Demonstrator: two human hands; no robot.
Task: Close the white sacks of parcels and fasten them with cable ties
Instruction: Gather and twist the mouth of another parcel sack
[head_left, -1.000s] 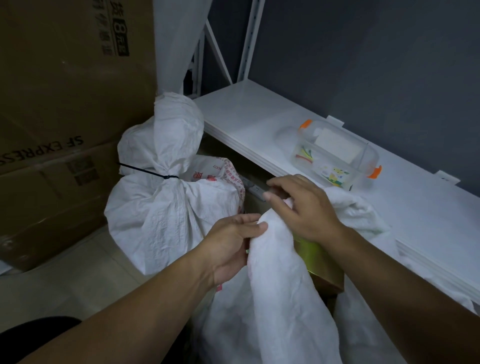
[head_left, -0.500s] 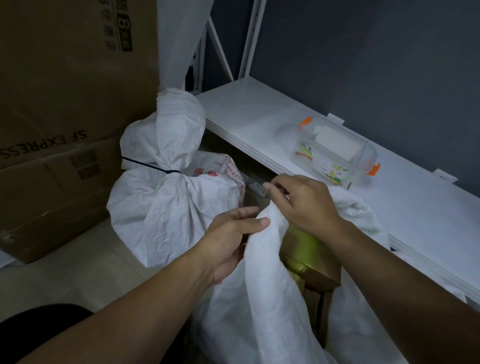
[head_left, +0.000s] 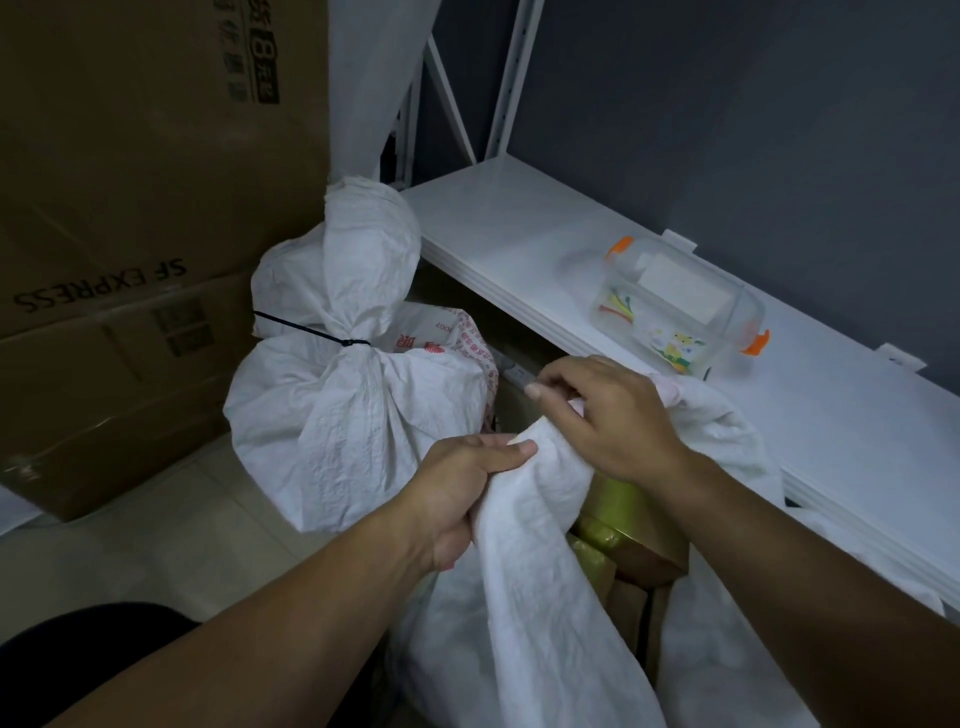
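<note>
An open white woven sack (head_left: 540, 613) stands in front of me, with gold and brown parcels (head_left: 631, 525) showing inside its mouth. My left hand (head_left: 462, 483) grips a bunched fold of the sack's rim. My right hand (head_left: 608, 415) pinches the rim just above and to the right, fingers curled over the cloth. Behind, to the left, a second white sack (head_left: 353, 395) stands on the floor, its neck fastened by a black cable tie (head_left: 317, 332). No loose cable tie shows in either hand.
A white shelf (head_left: 519, 244) runs along the grey wall on the right and bears a clear plastic box with orange clips (head_left: 680, 306) holding coloured items. Large cardboard cartons (head_left: 130, 234) stand at the left. Pale floor (head_left: 130, 545) lies between them and me.
My left hand has gone from touching the rim with straight fingers to gripping a gathered fold. The right hand has shifted slightly along the rim, and more of the parcels shows.
</note>
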